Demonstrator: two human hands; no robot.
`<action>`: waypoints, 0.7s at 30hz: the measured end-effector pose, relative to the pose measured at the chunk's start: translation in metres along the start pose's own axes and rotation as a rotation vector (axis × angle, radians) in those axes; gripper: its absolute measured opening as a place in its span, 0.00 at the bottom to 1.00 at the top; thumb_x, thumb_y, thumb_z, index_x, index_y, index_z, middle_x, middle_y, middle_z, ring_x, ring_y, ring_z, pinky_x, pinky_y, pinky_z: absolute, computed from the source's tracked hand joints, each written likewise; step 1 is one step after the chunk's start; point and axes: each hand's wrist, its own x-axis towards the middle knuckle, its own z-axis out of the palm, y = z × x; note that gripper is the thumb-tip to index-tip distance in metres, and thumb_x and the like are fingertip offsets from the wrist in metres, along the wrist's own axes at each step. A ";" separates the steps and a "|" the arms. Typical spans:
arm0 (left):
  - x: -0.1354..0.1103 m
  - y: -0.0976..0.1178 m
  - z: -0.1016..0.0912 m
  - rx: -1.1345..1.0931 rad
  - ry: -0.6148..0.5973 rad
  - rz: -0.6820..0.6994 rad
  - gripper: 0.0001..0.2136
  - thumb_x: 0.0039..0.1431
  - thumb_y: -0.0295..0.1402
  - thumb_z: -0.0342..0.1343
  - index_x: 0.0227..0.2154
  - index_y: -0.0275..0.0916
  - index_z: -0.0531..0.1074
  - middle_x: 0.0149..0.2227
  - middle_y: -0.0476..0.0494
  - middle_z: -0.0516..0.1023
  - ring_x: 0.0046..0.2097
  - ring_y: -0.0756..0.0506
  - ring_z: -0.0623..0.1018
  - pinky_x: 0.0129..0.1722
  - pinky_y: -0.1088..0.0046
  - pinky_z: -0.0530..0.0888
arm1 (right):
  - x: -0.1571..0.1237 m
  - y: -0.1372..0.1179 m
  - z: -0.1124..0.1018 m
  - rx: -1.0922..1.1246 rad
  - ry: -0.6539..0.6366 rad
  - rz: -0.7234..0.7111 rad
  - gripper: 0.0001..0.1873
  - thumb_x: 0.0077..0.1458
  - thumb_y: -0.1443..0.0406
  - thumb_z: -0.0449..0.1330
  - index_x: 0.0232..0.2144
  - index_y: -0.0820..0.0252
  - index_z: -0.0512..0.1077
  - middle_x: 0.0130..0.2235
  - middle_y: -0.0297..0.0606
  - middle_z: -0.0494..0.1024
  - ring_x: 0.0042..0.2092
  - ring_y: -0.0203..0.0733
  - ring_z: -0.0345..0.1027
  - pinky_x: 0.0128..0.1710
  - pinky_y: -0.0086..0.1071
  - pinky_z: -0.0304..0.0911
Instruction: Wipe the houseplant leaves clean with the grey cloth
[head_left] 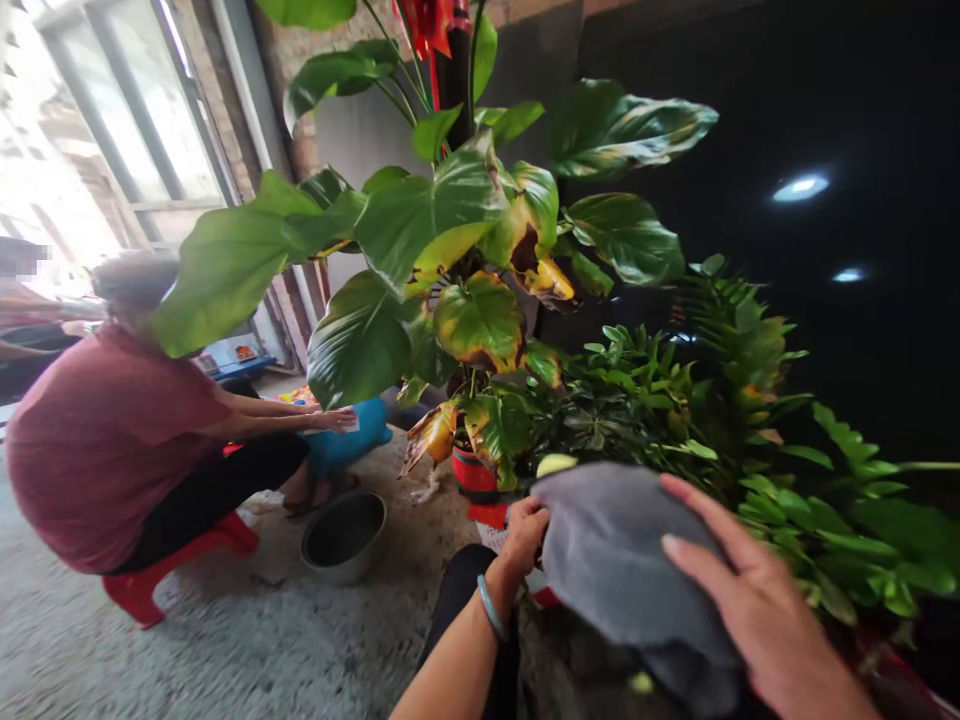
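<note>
My left hand [523, 535] is closed on the left edge of a grey cloth [615, 560], low in the middle of the view. My right hand [757, 600] lies flat on top of the same cloth with its fingers stretched out, pressing it over something beneath that I cannot see. Just above the cloth's edge pokes a pale yellow-green leaf tip [556, 464]. A pale blue bracelet [491, 608] circles my left wrist.
A big-leaved plant [420, 220] stands in a red pot [474, 472]. Ferny foliage [750, 420] spreads at right. A person in a red shirt [105, 440] crouches on a red stool [180, 560] and touches a blue object [352, 440]. A metal bowl [345, 535] sits on the floor.
</note>
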 end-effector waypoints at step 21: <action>-0.035 0.034 -0.036 -0.361 0.167 0.040 0.14 0.37 0.43 0.61 0.17 0.36 0.70 0.24 0.44 0.76 0.21 0.52 0.69 0.22 0.75 0.66 | -0.002 0.018 0.041 -0.098 0.136 -0.089 0.22 0.41 0.54 0.60 0.40 0.53 0.76 0.44 0.37 0.80 0.48 0.50 0.70 0.50 0.41 0.62</action>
